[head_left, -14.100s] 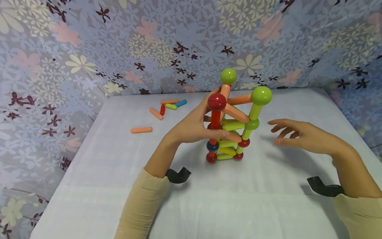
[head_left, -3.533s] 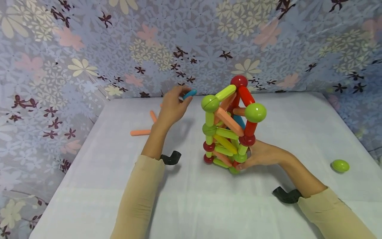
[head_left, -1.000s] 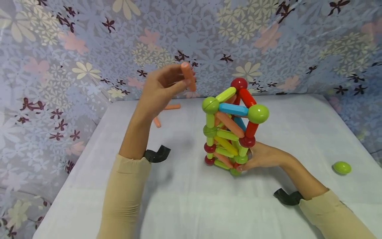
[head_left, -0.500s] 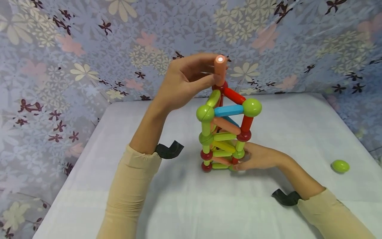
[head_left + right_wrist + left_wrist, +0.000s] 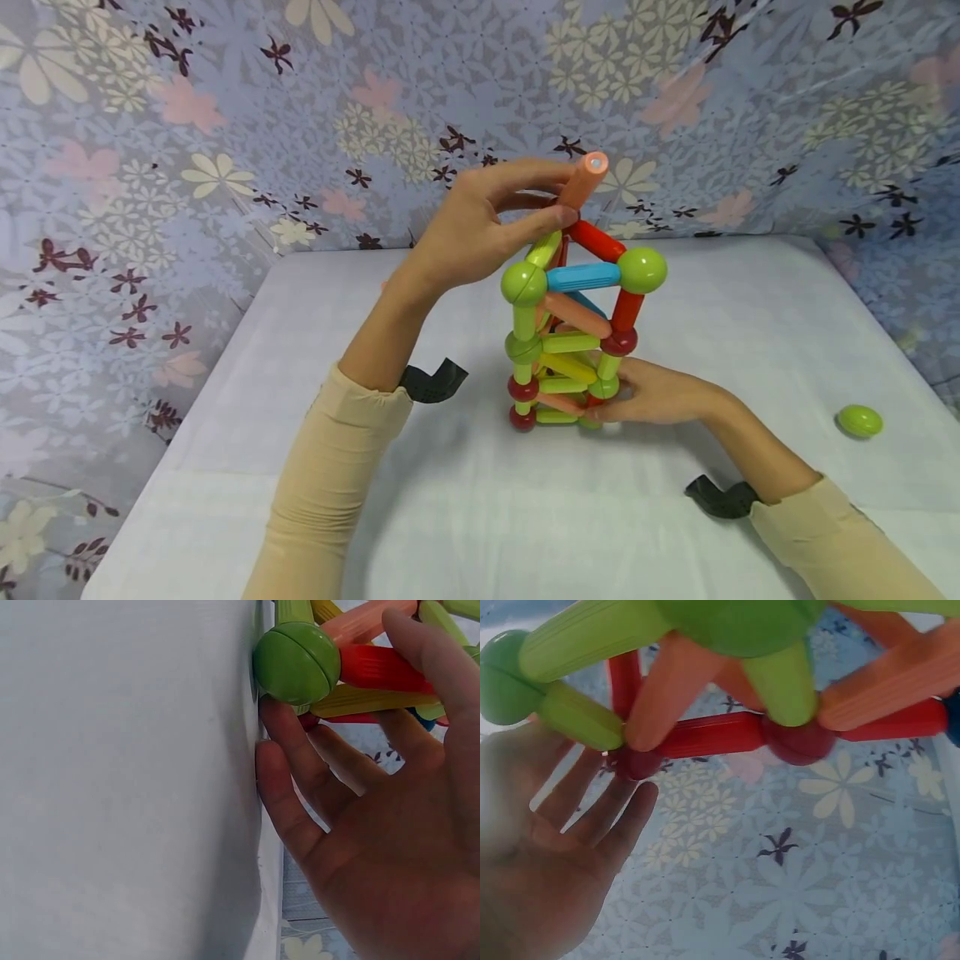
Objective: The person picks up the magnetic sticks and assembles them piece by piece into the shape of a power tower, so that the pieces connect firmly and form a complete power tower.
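A tower of magnetic rods and balls (image 5: 572, 342) stands upright on the white-covered table. My left hand (image 5: 480, 221) pinches an orange magnetic rod (image 5: 585, 178) over the tower's rear top corner; the rod tilts to the right. The red ball at that corner is hidden behind the fingers in the head view. A blue rod (image 5: 583, 277) joins two green balls along the front top edge. Low on the tower's right side, my right hand (image 5: 660, 392) grips the base. In the right wrist view, its thumb lies by a red rod (image 5: 382, 667) and its fingers reach below a green ball (image 5: 297, 663).
A loose green ball (image 5: 859, 421) lies on the table (image 5: 712, 550) at the right. The tip of an orange rod (image 5: 384, 285) shows behind the left forearm. A flowered cloth (image 5: 300, 125) hangs along the back and left.
Within the last second my left hand has carried the orange rod rightward onto the tower's top, and the tower has turned slightly. Earlier the blue rod went from my left hand onto the tower.
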`<state>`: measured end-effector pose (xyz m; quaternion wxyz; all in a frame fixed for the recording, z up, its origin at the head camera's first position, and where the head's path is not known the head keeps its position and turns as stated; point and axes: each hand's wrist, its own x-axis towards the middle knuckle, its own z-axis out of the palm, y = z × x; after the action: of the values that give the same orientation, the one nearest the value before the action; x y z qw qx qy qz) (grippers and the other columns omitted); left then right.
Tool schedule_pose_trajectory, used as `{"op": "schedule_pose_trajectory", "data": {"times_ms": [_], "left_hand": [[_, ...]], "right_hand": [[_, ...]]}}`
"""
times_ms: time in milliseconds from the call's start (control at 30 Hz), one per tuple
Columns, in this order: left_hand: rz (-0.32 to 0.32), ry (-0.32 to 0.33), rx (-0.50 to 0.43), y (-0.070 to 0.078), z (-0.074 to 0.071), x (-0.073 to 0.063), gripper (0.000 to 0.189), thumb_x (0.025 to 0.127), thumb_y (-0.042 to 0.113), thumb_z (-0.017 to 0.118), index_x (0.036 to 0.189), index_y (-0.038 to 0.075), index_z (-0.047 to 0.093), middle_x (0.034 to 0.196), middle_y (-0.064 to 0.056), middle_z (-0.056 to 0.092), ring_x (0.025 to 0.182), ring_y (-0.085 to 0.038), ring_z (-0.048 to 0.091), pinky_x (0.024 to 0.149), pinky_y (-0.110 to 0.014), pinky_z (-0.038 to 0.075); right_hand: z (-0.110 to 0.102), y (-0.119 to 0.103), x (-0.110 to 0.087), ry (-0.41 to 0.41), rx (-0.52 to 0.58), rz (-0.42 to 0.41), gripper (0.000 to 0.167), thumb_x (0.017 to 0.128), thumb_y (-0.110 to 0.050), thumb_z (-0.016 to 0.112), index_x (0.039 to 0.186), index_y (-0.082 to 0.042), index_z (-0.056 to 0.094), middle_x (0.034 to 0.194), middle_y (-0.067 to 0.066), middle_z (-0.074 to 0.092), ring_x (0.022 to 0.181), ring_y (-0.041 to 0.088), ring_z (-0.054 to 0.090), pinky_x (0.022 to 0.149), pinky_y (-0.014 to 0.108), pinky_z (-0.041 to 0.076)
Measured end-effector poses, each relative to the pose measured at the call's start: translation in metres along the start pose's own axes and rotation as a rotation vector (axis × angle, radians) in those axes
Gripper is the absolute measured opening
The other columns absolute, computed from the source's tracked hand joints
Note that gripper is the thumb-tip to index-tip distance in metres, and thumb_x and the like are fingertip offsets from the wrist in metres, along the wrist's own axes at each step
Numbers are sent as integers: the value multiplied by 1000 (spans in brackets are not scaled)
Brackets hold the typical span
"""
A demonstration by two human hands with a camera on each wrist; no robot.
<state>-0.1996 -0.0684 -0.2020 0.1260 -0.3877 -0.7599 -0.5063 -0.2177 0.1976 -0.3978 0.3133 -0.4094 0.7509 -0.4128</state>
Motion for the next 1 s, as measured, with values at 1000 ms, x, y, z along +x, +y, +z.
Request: {"op": "schedule_pose_trajectory", "data": {"times_ms": [1000], "left_hand": [[-1036, 84, 772, -185, -59, -149, 37, 95, 23, 54, 126, 5, 61, 128, -26, 47, 112, -42, 49, 91, -51, 43]], "right_hand": [[6, -10, -1, 20, -58, 75, 68, 84, -35, 75, 142, -35, 39, 130, -9, 51, 120, 19, 44, 99, 56, 35]]}}
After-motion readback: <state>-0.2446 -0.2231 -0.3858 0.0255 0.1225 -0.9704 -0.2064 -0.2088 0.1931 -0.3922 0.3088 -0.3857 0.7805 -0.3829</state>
